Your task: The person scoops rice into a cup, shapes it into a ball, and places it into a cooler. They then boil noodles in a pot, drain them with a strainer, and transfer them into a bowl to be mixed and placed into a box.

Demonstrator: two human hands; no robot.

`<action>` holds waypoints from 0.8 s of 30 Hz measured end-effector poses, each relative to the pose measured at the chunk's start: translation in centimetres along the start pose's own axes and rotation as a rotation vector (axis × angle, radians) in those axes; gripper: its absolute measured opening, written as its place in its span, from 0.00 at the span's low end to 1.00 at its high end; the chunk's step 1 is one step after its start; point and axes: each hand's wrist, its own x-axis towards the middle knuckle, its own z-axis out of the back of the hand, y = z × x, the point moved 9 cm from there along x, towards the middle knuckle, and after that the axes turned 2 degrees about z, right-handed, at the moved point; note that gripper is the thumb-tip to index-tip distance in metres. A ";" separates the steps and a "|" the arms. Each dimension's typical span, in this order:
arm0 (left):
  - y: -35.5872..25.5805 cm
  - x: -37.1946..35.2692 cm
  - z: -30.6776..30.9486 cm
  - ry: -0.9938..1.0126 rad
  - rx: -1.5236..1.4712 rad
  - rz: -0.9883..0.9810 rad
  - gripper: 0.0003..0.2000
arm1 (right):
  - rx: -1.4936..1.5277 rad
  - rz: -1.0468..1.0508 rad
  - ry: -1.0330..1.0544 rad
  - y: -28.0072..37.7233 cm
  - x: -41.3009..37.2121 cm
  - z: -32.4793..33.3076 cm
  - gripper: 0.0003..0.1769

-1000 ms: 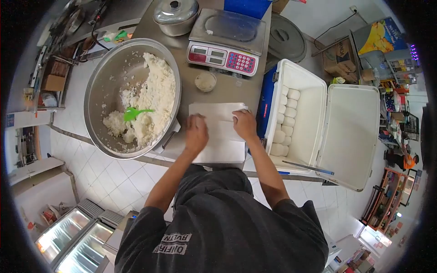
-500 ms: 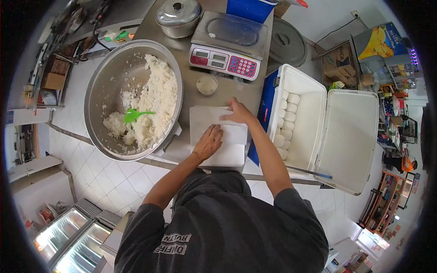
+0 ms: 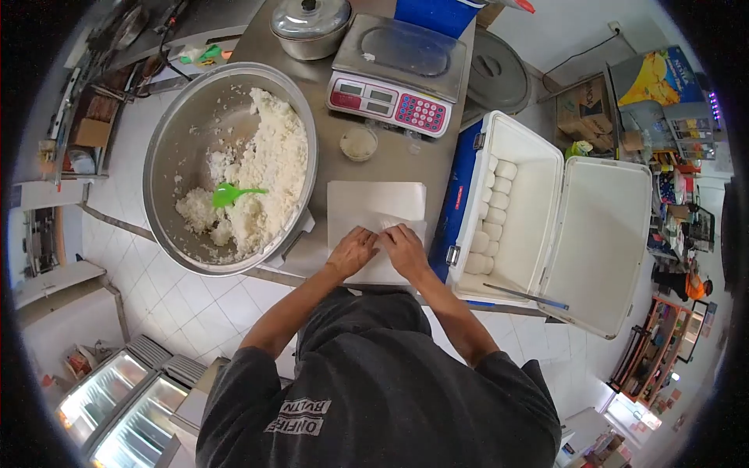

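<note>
A stack of white paper sheets (image 3: 376, 196) lies on the steel table in front of me. My right hand (image 3: 402, 248) pinches the near part of a thin, lifted sheet (image 3: 406, 226), which looks slightly see-through. Close beside it, my left hand (image 3: 353, 251) has its fingers bent and together at the same sheet; its thumb is hidden. Beyond the stack stands a small bowl with white contents (image 3: 358, 144). To the left, a large metal basin (image 3: 173, 148) holds cooked white rice (image 3: 273, 156) with a green rice paddle (image 3: 227, 194) resting in it.
A digital scale (image 3: 398, 58) and a lidded pot (image 3: 310, 43) occupy the far part of the table. At right, an open cooler (image 3: 527, 222) contains several white rounded packets (image 3: 497, 203); a long thin tool (image 3: 530, 296) lies across its near edge. The table's front edge (image 3: 374, 287) is near my waist.
My right hand has come back toward me, from the stack's far edge to beside my left hand, and a sheet is now lifted. My left hand has shifted slightly left and curled.
</note>
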 end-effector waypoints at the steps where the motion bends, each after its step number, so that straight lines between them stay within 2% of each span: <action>1: -0.4 -0.6 0.4 -0.004 -0.015 0.027 0.16 | -0.001 0.011 -0.016 0.4 -0.3 0.2 0.09; 2: -1.0 -1.2 0.9 0.002 -0.015 0.019 0.16 | -0.004 0.021 -0.033 0.6 -0.5 0.5 0.10; 4: -3.8 -2.3 3.6 -0.090 0.169 -0.167 0.20 | -0.068 0.011 -0.047 0.8 -1.0 0.9 0.11; 8: -7.2 -0.3 5.1 -0.105 0.175 -0.269 0.19 | -0.113 0.015 -0.124 1.0 -1.7 0.8 0.14; 10: -5.9 1.7 3.9 -0.084 0.056 -0.223 0.18 | -0.063 -0.019 -0.081 0.3 -2.0 -0.4 0.15; 12: -2.8 0.9 1.6 -0.051 0.071 -0.171 0.18 | -0.020 -0.054 -0.038 -0.2 -2.4 -1.3 0.17; 14: -0.2 -0.5 1.2 -0.163 0.049 -0.093 0.23 | 0.178 -0.202 -0.158 -1.3 -3.1 -1.0 0.16; 15: 0.5 -1.0 1.5 -0.149 -0.013 0.023 0.22 | 0.179 -0.204 -0.159 -1.3 -3.3 -0.9 0.16; 16: 0.6 -1.5 1.5 -0.144 -0.012 0.024 0.22 | 0.171 -0.245 -0.174 -1.6 -3.8 -0.7 0.15; 18: 1.0 -1.9 1.8 -0.133 -0.002 0.010 0.16 | 0.160 -0.283 -0.190 -2.7 -4.6 -0.6 0.14; 20: 2.2 -2.0 1.0 -0.129 0.037 0.017 0.14 | -0.046 -0.176 -0.031 -3.7 -5.2 -2.7 0.17; 22: 2.8 -1.7 1.3 -0.124 0.078 0.031 0.12 | -0.077 -0.180 0.009 -4.4 -5.1 -2.6 0.16; 24: 4.3 -0.8 0.7 0.023 0.015 0.127 0.09 | -0.108 -0.180 0.047 -5.0 -3.7 -2.1 0.15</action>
